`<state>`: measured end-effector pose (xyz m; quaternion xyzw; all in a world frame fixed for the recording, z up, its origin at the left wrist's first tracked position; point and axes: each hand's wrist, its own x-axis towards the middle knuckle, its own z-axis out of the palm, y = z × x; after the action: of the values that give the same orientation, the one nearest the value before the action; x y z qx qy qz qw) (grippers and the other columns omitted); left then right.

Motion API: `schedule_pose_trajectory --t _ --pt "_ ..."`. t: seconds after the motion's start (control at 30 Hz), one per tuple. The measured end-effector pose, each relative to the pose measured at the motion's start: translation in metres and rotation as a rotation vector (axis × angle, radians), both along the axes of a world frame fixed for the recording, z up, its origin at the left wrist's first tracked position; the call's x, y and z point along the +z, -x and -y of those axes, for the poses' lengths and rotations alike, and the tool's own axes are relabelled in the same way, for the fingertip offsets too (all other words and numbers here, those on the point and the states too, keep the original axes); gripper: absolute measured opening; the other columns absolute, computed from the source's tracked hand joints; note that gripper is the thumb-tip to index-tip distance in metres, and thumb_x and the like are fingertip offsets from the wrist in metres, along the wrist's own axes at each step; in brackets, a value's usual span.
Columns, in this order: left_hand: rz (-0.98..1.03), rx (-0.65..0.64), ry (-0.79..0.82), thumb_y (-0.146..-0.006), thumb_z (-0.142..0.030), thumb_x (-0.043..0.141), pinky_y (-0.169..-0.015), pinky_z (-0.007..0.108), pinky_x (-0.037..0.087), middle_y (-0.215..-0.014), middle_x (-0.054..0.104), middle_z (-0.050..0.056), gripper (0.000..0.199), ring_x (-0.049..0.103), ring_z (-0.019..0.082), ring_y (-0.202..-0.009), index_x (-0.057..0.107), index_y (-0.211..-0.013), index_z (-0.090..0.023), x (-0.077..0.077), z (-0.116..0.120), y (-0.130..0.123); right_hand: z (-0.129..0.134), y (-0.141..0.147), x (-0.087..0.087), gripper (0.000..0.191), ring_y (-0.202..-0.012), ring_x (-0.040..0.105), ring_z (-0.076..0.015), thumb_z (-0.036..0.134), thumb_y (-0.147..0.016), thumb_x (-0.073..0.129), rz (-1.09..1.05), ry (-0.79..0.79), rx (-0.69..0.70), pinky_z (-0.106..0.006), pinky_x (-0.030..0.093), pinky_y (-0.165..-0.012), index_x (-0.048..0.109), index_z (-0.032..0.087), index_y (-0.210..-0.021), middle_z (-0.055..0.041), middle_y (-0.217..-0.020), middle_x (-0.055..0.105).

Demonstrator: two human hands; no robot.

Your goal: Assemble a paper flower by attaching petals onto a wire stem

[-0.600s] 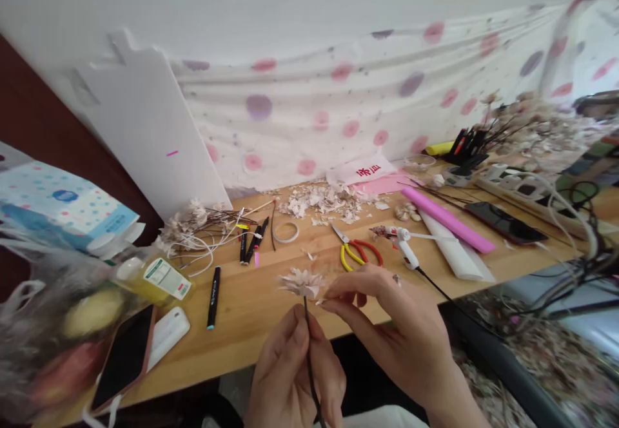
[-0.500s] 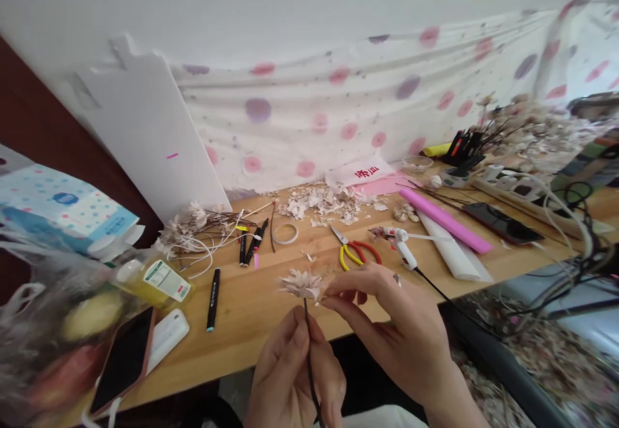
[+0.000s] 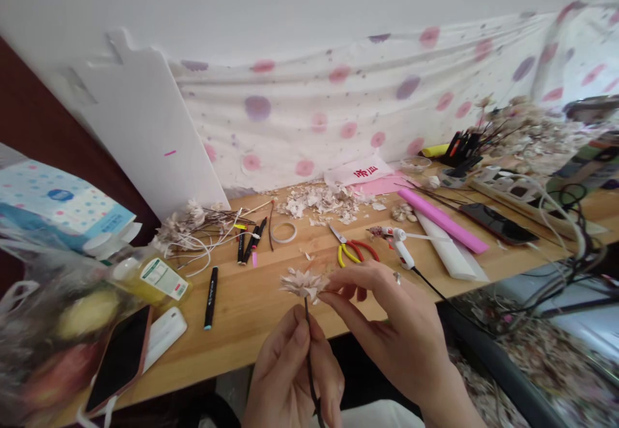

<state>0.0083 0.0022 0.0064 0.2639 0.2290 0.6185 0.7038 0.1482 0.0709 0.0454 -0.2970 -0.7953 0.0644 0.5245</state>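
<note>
My left hand (image 3: 293, 370) pinches a thin dark stem (image 3: 309, 363) upright between thumb and fingers. A pale pink-white artificial blossom (image 3: 304, 285) with layered petals tops the stem. My right hand (image 3: 387, 325) reaches in from the right, and its thumb and forefinger pinch at the blossom's right edge, apparently on a small pale petal. Beyond the fingers on the wooden tabletop (image 3: 251, 325) lie small shears (image 3: 351, 252) with red and yellow handles and a white hot glue gun (image 3: 399, 246), its black cord trailing toward my right hand.
Petal scraps (image 3: 322, 199) are heaped at the back of the table. Several marker pens (image 3: 249, 244), wire and blossom sprigs (image 3: 193, 228) lie left of them. A plastic bag (image 3: 58, 312) and a phone (image 3: 118, 357) sit at left. A pink roll (image 3: 442, 220) and power strip (image 3: 512, 189) lie at right.
Both hands keep the same hold on the stem and blossom. The whole view has shifted slightly with my head; nothing on the table has visibly moved.
</note>
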Motion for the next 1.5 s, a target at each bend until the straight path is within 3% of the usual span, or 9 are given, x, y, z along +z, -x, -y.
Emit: schedule_pose_trajectory --t 0.13,0.33,0.8,1.07,1.33,1.5 --pt "0.023 -0.011 -0.004 -0.101 -0.032 0.061 -0.05 0.018 0.037 -0.052 0.071 0.0 0.02 0.061 0.009 -0.046 0.07 -0.093 -0.017 0.001 0.001 0.0 0.001 0.0 0.001 0.004 -0.063 0.065 -0.0076 0.024 -0.103 0.062 -0.017 0.024 -0.023 -0.019 0.049 -0.064 0.058 0.023 -0.103 0.0064 -0.08 0.069" --pt "0.032 -0.026 0.002 -0.099 -0.035 0.064 -0.047 0.018 0.033 -0.05 0.07 -0.001 0.021 0.055 0.007 -0.041 0.07 -0.089 -0.017 0.004 0.0 -0.003 0.003 -0.001 0.003 0.006 -0.064 0.065 -0.0064 0.023 -0.103 0.061 0.007 0.008 -0.056 -0.018 0.049 -0.065 0.056 0.023 -0.108 0.0077 -0.082 0.069" --pt "-0.02 -0.013 -0.032 -0.101 -0.034 0.06 -0.046 0.017 0.032 -0.045 0.063 -0.004 0.022 0.045 0.005 -0.037 0.07 -0.089 -0.017 0.003 0.004 -0.005 0.012 -0.003 0.005 0.007 -0.065 0.064 -0.0088 0.027 -0.106 0.056 0.023 -0.02 -0.093 -0.02 0.048 -0.061 0.054 0.022 -0.109 0.0059 -0.081 0.067" --pt "-0.049 0.01 -0.029 -0.103 -0.031 0.057 -0.042 0.018 0.028 -0.048 0.066 -0.003 0.026 0.05 0.005 -0.039 0.071 -0.086 -0.018 0.002 0.0 -0.007 0.01 -0.004 0.007 0.013 -0.066 0.064 -0.0093 0.024 -0.103 0.058 0.024 0.027 -0.094 -0.021 0.048 -0.062 0.054 0.022 -0.115 0.0058 -0.084 0.068" --pt "-0.018 0.034 0.121 -0.097 -0.037 0.065 -0.048 0.02 0.032 -0.042 0.054 -0.006 0.024 0.034 0.005 -0.036 0.07 -0.086 -0.016 -0.004 -0.005 -0.003 0.005 -0.007 -0.007 0.025 -0.071 0.063 -0.0093 0.013 -0.095 0.066 -0.113 0.149 -0.046 -0.019 0.053 -0.07 0.056 0.023 -0.115 0.0037 -0.09 0.069" --pt "-0.016 0.031 0.155 -0.098 -0.039 0.064 -0.051 0.021 0.033 -0.043 0.052 -0.007 0.024 0.032 0.005 -0.038 0.068 -0.088 -0.017 -0.009 -0.012 0.0 -0.004 0.001 -0.02 0.03 -0.072 0.064 -0.0103 0.011 -0.094 0.068 -0.121 0.22 -0.02 -0.021 0.055 -0.068 0.056 0.023 -0.118 0.0026 -0.092 0.071"
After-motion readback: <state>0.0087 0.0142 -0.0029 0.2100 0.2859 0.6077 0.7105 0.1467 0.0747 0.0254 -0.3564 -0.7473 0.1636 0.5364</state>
